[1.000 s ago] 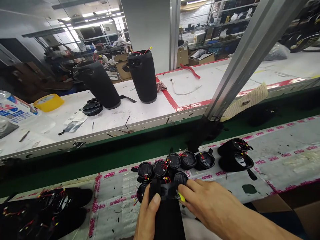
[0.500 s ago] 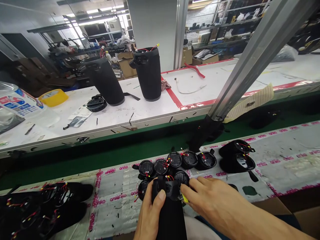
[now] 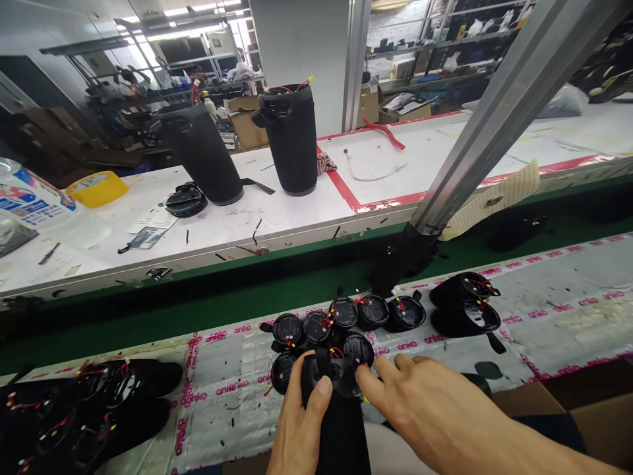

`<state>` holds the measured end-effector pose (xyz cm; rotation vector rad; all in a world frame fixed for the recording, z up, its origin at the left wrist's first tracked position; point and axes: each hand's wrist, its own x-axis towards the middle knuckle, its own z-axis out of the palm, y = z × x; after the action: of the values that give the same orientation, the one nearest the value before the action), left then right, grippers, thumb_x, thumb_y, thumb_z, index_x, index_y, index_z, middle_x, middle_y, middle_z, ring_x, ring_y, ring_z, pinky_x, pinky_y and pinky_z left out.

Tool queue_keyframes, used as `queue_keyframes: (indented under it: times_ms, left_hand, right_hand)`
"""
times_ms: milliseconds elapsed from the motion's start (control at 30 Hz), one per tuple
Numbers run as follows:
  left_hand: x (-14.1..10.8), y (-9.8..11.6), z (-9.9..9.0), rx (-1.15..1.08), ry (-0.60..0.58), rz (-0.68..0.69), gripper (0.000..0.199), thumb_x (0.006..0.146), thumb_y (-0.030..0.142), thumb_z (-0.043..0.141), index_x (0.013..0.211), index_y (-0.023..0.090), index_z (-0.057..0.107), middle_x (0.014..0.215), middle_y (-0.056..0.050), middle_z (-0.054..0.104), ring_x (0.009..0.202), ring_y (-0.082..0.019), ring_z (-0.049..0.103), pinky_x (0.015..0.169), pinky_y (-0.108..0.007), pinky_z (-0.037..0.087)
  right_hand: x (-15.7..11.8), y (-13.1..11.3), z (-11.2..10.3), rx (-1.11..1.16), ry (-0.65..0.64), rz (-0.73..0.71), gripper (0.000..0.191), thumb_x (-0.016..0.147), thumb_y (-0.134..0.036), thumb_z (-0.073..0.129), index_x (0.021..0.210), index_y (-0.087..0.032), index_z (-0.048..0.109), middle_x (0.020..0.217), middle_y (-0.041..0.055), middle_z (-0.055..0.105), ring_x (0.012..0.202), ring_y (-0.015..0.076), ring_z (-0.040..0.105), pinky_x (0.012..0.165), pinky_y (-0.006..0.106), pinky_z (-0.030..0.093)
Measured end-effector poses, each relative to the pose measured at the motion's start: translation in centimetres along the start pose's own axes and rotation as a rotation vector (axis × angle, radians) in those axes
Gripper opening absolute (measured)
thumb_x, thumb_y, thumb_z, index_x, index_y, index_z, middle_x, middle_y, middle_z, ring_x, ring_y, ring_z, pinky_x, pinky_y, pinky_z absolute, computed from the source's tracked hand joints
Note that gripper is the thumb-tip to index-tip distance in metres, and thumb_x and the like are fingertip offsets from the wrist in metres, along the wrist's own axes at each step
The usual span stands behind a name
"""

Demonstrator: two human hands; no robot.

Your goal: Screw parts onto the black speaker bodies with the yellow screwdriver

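Before us a long white bench [image 3: 277,212] crosses the far side, and a lower bench [image 3: 217,371], covered in grey sheeting and pink-lettered tape, runs along the near side. A metal post [image 3: 482,132] slants up at the right. On the far bench we see two tall black cylinders, the left one [image 3: 205,158] tilted in our view and the right one [image 3: 294,145] nearer to upright, with wires at their tops. On the near bench, dark cylinders [image 3: 161,379] with red wires crowd the left, a pair [image 3: 448,320] lies at the right, and a cluster of open-ended ones [image 3: 345,313] sits between.

We have one black cylinder [image 3: 341,439] at the near middle, just this side of that cluster, its top tipped away from us. Our left hand [image 3: 299,429] grips it around the upper left side, thumb pressed near the rim. Our right hand [image 3: 420,402] has its fingers bent at the right of the rim; we cannot tell whether they pinch anything. On the far bench, at the left, lie a yellow tape roll [image 3: 101,188] and a black round part [image 3: 186,200]. A short strap [image 3: 324,361] crosses the held cylinder's top, and a yellow bit [image 3: 366,398] peeps out beneath our right fingers.
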<state>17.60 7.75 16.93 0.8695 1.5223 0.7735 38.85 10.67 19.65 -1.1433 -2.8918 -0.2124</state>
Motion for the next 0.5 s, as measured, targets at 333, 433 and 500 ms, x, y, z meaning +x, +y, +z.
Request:
queue_keyframes:
  times_ms: [333, 433, 500]
  left_hand:
    - [1.1, -1.6, -0.3, -0.13, 0.058, 0.032, 0.07, 0.09, 0.074, 0.065, 0.141, 0.025, 0.07, 0.154, -0.011, 0.07, 0.153, -0.038, 0.054, 0.13, -0.049, 0.04]
    - [1.5, -1.7, -0.4, -0.234, 0.046, 0.02, 0.074, 0.086, 0.074, 0.072, 0.14, 0.023, 0.072, 0.151, -0.012, 0.072, 0.152, -0.041, 0.053, 0.133, -0.054, 0.036]
    - [1.9, -1.5, -0.3, -0.281, 0.033, 0.013, 0.073, 0.084, 0.075, 0.073, 0.138, 0.025, 0.074, 0.144, -0.011, 0.077, 0.15, -0.043, 0.056, 0.13, -0.055, 0.04]
  right_hand:
    - [0.4, 1.2, -0.8, 0.515, 0.125, 0.108, 0.015, 0.099, -0.012, 0.059, 0.104, -0.026, 0.062, 0.089, -0.0014, 0.074, 0.069, 0.0183, 0.071, 0.057, 0.032, 0.047]
    - [-0.2, 2.0, -0.4, 0.811, 0.229, 0.345, 0.021, 0.113, -0.028, 0.044, 0.116, -0.027, 0.065, 0.103, 0.0009, 0.078, 0.082, 0.0179, 0.074, 0.071, 0.03, 0.053]
    - [-0.2, 2.2, 0.4, 0.956, 0.183, 0.476, 0.023, 0.112, -0.037, 0.047, 0.117, -0.027, 0.068, 0.105, 0.0024, 0.078, 0.088, 0.0199, 0.073, 0.077, 0.031, 0.054]
